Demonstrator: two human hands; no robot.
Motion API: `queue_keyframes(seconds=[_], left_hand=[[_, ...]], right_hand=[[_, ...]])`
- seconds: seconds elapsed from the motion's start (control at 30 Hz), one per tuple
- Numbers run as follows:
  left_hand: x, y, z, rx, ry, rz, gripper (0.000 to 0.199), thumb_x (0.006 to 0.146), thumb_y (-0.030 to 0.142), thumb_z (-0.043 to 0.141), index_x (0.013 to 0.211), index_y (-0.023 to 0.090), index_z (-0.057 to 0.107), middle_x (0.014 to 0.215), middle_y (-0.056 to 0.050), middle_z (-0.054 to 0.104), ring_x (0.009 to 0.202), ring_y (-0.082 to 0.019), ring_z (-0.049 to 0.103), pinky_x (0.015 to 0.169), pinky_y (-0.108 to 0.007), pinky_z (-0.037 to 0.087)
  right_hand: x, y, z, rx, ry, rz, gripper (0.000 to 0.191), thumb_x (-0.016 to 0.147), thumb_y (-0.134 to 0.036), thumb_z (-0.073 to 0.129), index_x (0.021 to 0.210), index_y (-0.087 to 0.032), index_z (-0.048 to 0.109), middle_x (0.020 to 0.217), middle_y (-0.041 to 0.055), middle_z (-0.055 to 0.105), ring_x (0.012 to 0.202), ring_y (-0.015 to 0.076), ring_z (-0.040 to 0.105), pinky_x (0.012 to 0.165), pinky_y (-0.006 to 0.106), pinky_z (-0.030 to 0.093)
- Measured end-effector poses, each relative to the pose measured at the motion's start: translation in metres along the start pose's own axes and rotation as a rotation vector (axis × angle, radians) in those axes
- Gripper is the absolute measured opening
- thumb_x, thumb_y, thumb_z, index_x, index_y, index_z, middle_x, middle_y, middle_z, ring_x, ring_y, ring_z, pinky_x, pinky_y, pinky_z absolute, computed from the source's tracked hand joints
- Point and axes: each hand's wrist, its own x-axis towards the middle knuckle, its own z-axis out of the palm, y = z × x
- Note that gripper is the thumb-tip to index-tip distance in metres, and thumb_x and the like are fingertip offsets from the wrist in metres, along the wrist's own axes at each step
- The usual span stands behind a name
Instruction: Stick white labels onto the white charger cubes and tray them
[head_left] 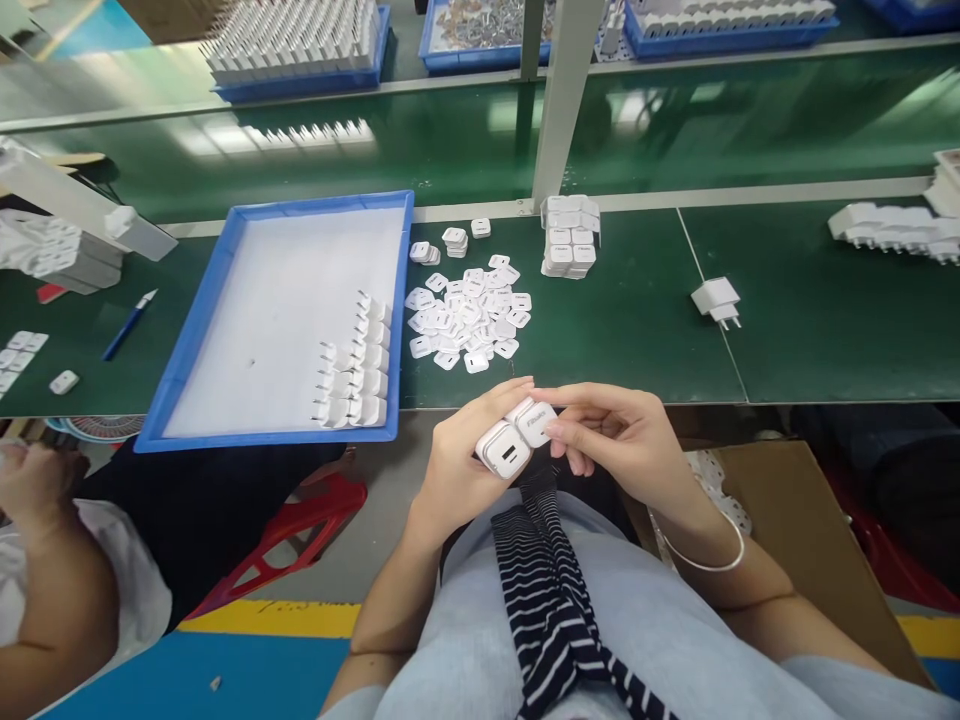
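Observation:
In front of my body, my left hand (455,452) is closed around two white plug chargers (503,450) held side by side. The nearer one shows a dark slot in its end face. At the other one, the thumb and fingers of my right hand (619,432) pinch the edge of a white face plate (535,424) with small grey print. That plate lies against the charger's end; whether it is seated, I cannot tell. Just beyond my hands, a loose pile of white face plates (471,312) covers part of the green bench (622,345).
Left of the pile is a blue-rimmed tray (283,440) with several chargers, pins up. Stacked chargers (570,240) and one lone charger (718,300) are to the right. A blue pen-like tool (129,326) lies far left, near another person's arm (64,590). A shelf post (564,110) rises behind.

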Motion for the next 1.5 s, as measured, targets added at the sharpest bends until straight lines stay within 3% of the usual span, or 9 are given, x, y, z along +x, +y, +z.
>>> queue_keyframes(seconds=[0.17, 0.57, 0.67, 0.8, 0.93, 1.17, 1.27, 1.4, 1.5], left_hand=[[-0.002, 0.000, 0.000, 0.037, 0.011, 0.032, 0.055, 0.083, 0.011, 0.074, 0.135, 0.024, 0.063, 0.136, -0.008, 0.069, 0.123, -0.023, 0.068, 0.106, -0.034, 0.057], [-0.003, 0.000, 0.002, 0.004, 0.010, 0.014, 0.054, 0.082, 0.011, 0.074, 0.134, 0.024, 0.064, 0.135, -0.008, 0.070, 0.123, -0.023, 0.068, 0.106, -0.036, 0.057], [-0.004, -0.001, 0.004, -0.032, 0.027, -0.042, 0.053, 0.080, 0.012, 0.077, 0.132, 0.023, 0.066, 0.134, -0.008, 0.070, 0.120, -0.023, 0.070, 0.105, -0.034, 0.057], [-0.004, -0.001, 0.003, -0.156, 0.063, -0.192, 0.050, 0.077, 0.017, 0.083, 0.125, 0.021, 0.071, 0.126, -0.008, 0.074, 0.107, -0.021, 0.075, 0.096, -0.030, 0.061], [-0.005, 0.001, 0.001, -0.265, 0.048, -0.304, 0.047, 0.075, 0.020, 0.085, 0.121, 0.021, 0.073, 0.122, -0.008, 0.076, 0.102, -0.022, 0.076, 0.091, -0.030, 0.062], [-0.012, -0.004, 0.003, -0.344, 0.101, -0.376, 0.046, 0.075, 0.022, 0.084, 0.120, 0.021, 0.074, 0.117, -0.008, 0.078, 0.097, -0.020, 0.077, 0.085, -0.028, 0.063], [-0.023, -0.016, 0.005, -0.366, 0.133, -0.432, 0.044, 0.077, 0.026, 0.083, 0.120, 0.020, 0.074, 0.120, -0.010, 0.077, 0.102, -0.023, 0.076, 0.090, -0.033, 0.062], [-0.038, -0.033, 0.007, -0.355, 0.158, -0.494, 0.045, 0.077, 0.027, 0.083, 0.120, 0.019, 0.074, 0.124, -0.012, 0.075, 0.109, -0.026, 0.074, 0.096, -0.037, 0.060], [-0.044, -0.041, 0.006, -0.341, 0.141, -0.508, 0.045, 0.077, 0.026, 0.082, 0.120, 0.020, 0.073, 0.125, -0.012, 0.075, 0.111, -0.026, 0.074, 0.099, -0.036, 0.059]], right_hand=[[0.001, 0.000, 0.001, 0.000, 0.016, 0.067, 0.038, 0.087, -0.024, 0.076, 0.124, -0.019, 0.067, 0.063, -0.0018, 0.069, 0.044, 0.0086, 0.056, 0.040, 0.017, 0.048], [0.002, -0.002, 0.001, 0.018, 0.011, 0.123, 0.041, 0.081, -0.029, 0.083, 0.113, -0.021, 0.058, 0.061, -0.0025, 0.068, 0.043, 0.0103, 0.055, 0.039, 0.019, 0.046], [0.004, 0.001, 0.001, -0.022, 0.014, 0.118, 0.046, 0.082, -0.027, 0.082, 0.120, -0.023, 0.056, 0.061, -0.0035, 0.068, 0.043, 0.0107, 0.056, 0.042, 0.021, 0.047], [0.012, 0.009, 0.001, -0.036, 0.017, 0.119, 0.057, 0.078, -0.027, 0.085, 0.125, -0.024, 0.054, 0.049, -0.0105, 0.053, 0.041, 0.0101, 0.049, 0.039, 0.020, 0.039], [0.020, 0.018, 0.003, 0.108, -0.085, 0.179, 0.065, 0.076, -0.034, 0.086, 0.128, -0.026, 0.050, 0.059, -0.0087, 0.058, 0.047, 0.0113, 0.053, 0.045, 0.023, 0.046], [0.026, 0.025, 0.012, 0.141, -0.121, 0.165, 0.062, 0.079, -0.039, 0.083, 0.130, -0.025, 0.051, 0.058, -0.0109, 0.050, 0.047, 0.0095, 0.047, 0.046, 0.023, 0.041], [0.044, 0.038, 0.004, 0.045, -0.123, 0.137, 0.055, 0.083, -0.046, 0.076, 0.128, -0.022, 0.054, 0.062, -0.0075, 0.056, 0.049, 0.0103, 0.048, 0.048, 0.024, 0.040], [0.078, 0.059, -0.012, -0.434, 0.230, -0.011, 0.025, 0.084, -0.037, 0.073, 0.098, -0.018, 0.065, 0.069, -0.0035, 0.058, 0.060, 0.0118, 0.050, 0.061, 0.028, 0.041], [0.096, 0.066, -0.010, -0.790, 0.319, 0.007, 0.022, 0.085, -0.037, 0.072, 0.097, -0.018, 0.067, 0.078, 0.0003, 0.062, 0.070, 0.0164, 0.055, 0.068, 0.031, 0.040]])
